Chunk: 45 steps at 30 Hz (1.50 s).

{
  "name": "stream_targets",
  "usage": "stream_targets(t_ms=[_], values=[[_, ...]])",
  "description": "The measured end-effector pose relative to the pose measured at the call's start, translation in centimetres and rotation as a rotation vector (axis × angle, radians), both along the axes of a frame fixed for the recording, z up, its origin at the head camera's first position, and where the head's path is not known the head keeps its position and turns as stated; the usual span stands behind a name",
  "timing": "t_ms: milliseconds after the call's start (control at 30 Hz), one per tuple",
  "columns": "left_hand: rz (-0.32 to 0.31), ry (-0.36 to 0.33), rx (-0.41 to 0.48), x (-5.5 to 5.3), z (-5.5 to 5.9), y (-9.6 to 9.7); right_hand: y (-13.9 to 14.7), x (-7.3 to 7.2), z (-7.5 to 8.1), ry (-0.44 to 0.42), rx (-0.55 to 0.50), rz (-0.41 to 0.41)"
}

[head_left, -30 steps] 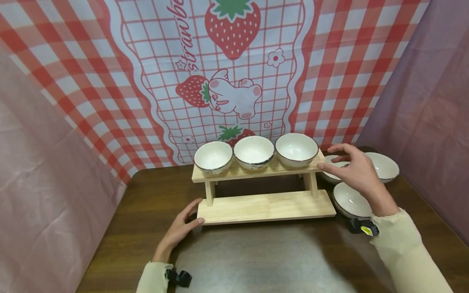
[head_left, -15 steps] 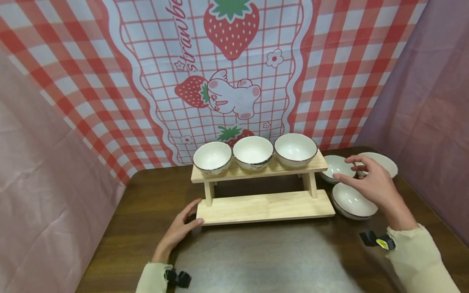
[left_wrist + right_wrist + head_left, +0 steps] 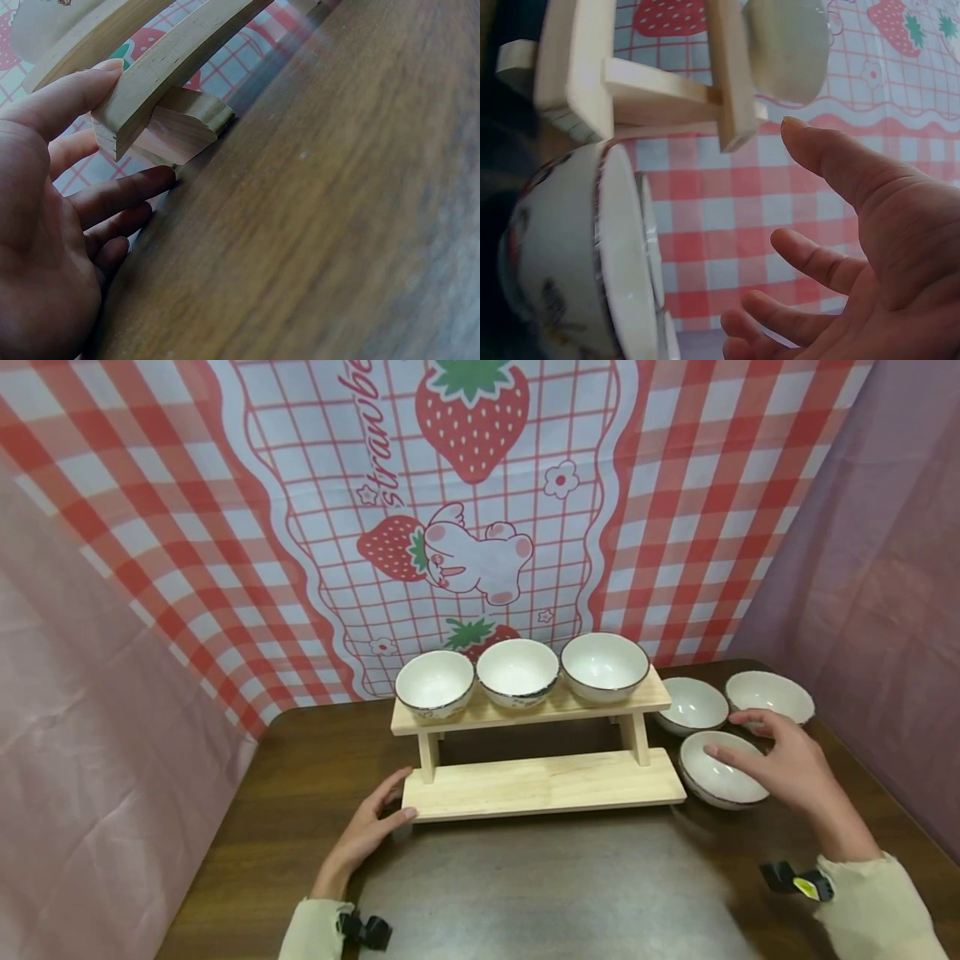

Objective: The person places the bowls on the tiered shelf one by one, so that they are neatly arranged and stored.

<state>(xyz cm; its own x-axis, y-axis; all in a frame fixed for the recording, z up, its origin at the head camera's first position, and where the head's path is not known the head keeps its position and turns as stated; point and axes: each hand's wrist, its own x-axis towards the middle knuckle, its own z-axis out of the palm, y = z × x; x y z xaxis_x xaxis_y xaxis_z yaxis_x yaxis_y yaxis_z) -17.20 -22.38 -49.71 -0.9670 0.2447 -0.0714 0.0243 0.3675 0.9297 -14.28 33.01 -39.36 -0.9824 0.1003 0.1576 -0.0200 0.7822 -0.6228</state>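
A pale two-tier wooden stand has three white bowls in a row on its upper shelf: a left bowl, a middle bowl and a right bowl. My left hand holds the left end of its lower shelf, thumb at the front corner and fingers at the back corner. My right hand, fingers spread and holding nothing, hovers over a front bowl on the table. Seen from the right wrist, this patterned bowl lies beside the hand, apart from the fingers.
Behind the front bowl, two more white bowls stand on the brown table, a nearer one beside the stand and another farther right. A red-checked strawberry cloth hangs at the back, with pink cloth at the sides.
My right hand has moved right and toward me, from the upper shelf's right end to over the front bowl. My left hand has stayed on the stand.
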Motion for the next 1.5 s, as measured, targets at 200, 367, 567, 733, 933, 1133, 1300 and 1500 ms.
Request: stream_targets(t_ms=[200,367,567,733,933,1133,1300,1500], values=[[-0.003,-0.001,0.008,0.0,-0.1,-0.1,1.0,0.6,-1.6,-0.003,0.04,0.0],[-0.005,-0.001,0.008,-0.1,-0.1,-0.1,1.5,1.2,-3.0,0.051,0.06,0.009],[-0.007,0.01,0.011,-0.1,-0.1,-0.1,2.1,1.7,-4.7,0.1,0.072,0.015],[-0.014,0.015,0.019,-0.1,-0.1,-0.1,2.2,2.2,-5.8,0.08,0.071,0.016],[-0.011,0.015,0.013,-0.1,-0.1,-0.1,2.2,2.5,-6.8,0.044,0.061,0.023],[-0.012,0.012,0.016,-0.1,-0.1,-0.2,2.1,2.8,-7.3,-0.071,0.077,0.021],[-0.018,0.02,0.016,-0.1,-0.1,-0.2,1.9,3.0,-7.6,-0.126,0.086,0.013],[-0.015,0.021,0.015,-0.1,-0.2,-0.1,1.4,3.0,-8.4,-0.038,0.105,-0.026]])
